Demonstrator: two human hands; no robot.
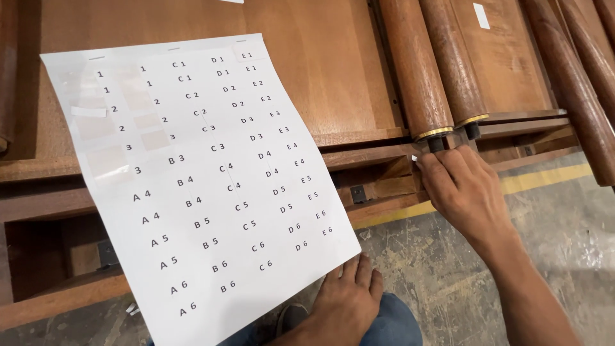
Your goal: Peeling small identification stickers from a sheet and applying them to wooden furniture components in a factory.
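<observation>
My left hand holds a white sheet of peel-off labels by its lower right corner, above my knee. Some labels at the sheet's upper left are gone, leaving bare backing. My right hand reaches to the foot of a round wooden leg with a brass ring and black tip. A small white sticker sits at my fingertips, against the wooden edge just below that leg's end. A second round leg lies beside the first.
Wooden table tops lie flat with their frames showing. More turned legs lie at the right. Below is a concrete floor with a yellow line. A white sticker is on the far panel.
</observation>
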